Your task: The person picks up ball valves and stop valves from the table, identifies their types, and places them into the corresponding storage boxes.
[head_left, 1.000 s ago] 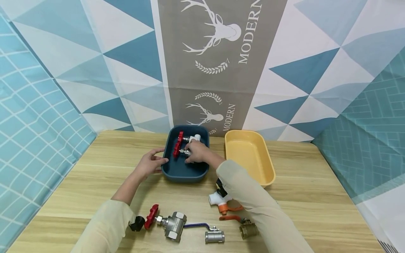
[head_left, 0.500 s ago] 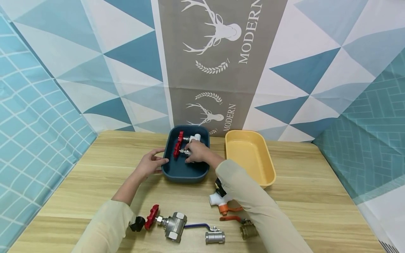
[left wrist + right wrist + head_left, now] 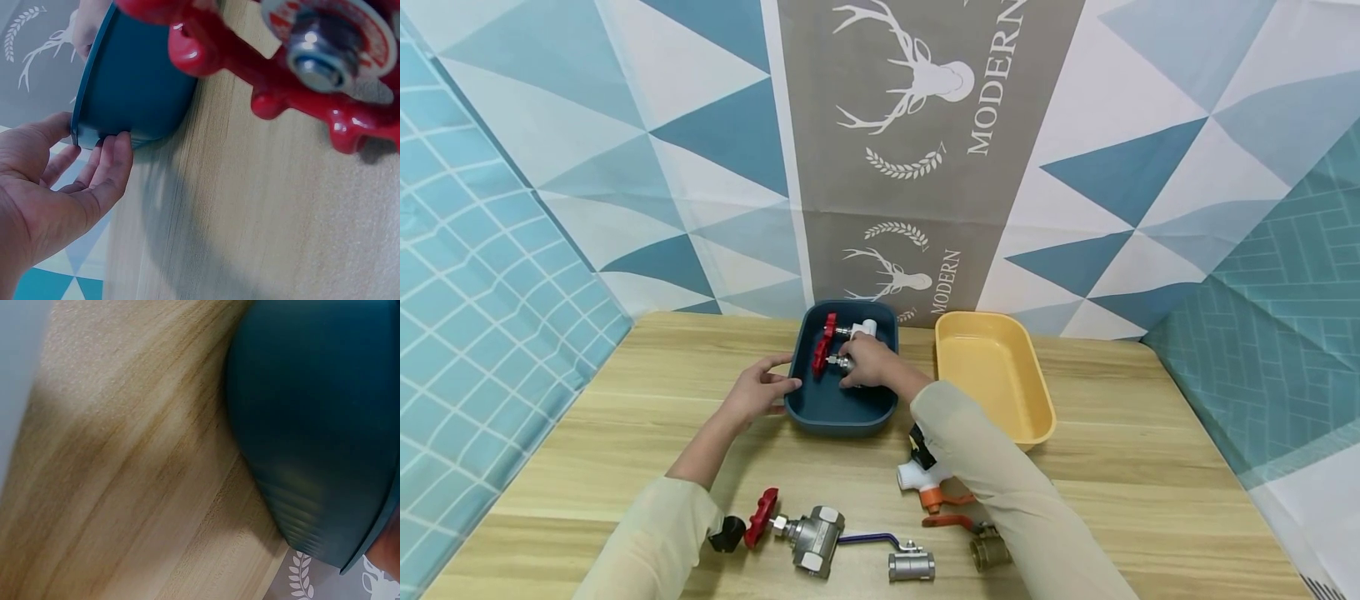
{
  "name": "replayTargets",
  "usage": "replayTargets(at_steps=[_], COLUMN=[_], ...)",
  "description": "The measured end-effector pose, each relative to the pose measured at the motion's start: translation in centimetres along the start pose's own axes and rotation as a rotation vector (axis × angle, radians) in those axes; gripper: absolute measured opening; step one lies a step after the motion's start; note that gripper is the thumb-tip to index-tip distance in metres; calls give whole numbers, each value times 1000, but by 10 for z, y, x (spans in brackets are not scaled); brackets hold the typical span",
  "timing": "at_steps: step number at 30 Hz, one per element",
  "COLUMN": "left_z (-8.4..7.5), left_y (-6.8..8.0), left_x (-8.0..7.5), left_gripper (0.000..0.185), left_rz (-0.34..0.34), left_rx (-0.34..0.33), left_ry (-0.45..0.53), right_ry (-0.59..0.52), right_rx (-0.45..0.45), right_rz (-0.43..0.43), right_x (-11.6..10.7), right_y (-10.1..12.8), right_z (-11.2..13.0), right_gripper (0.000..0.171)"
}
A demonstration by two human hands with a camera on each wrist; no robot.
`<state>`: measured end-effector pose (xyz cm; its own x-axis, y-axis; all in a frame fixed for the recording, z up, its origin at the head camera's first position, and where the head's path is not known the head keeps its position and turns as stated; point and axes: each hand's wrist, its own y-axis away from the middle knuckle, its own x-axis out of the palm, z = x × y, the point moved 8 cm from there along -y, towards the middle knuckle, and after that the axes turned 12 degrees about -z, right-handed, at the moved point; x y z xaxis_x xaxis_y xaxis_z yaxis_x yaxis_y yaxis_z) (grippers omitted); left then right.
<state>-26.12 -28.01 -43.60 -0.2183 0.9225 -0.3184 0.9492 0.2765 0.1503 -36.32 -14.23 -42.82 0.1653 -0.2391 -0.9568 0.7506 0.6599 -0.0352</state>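
A dark blue bin [image 3: 841,421] stands at the back of the table. My left hand [image 3: 758,392] holds its left side, thumb at the rim; in the left wrist view the fingers [image 3: 115,165] lie against the bin's outer wall [image 3: 144,75]. Inside the bin, my right hand [image 3: 872,362] grips a metal gate valve [image 3: 844,362] with a red handwheel, its body partly hidden by the fingers. Beyond it lies a white valve [image 3: 865,327], also with a red handwheel. The right wrist view shows just the bin's outside [image 3: 312,406], not what the hand holds.
A yellow bin [image 3: 992,375] stands right of the blue one. Nearer lie a large steel gate valve [image 3: 817,540], a blue-levered ball valve [image 3: 912,566], a brass valve [image 3: 989,550] and a white-and-orange valve [image 3: 931,497], the last two partly under the right sleeve.
Hands, bins and valves keep their positions; the head view has shifted very slightly.
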Motion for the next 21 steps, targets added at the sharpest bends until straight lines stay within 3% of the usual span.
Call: replayTargets(at_steps=[21], left_z=[0], left_y=[-1], left_x=[1], left_gripper=[54], left_rz=[-5], left_rx=[0], left_ry=[-16], right_ry=[2], right_rx=[7], right_rz=[-23], right_x=[-2], right_y=[1], right_z=[-1], right_gripper=[53])
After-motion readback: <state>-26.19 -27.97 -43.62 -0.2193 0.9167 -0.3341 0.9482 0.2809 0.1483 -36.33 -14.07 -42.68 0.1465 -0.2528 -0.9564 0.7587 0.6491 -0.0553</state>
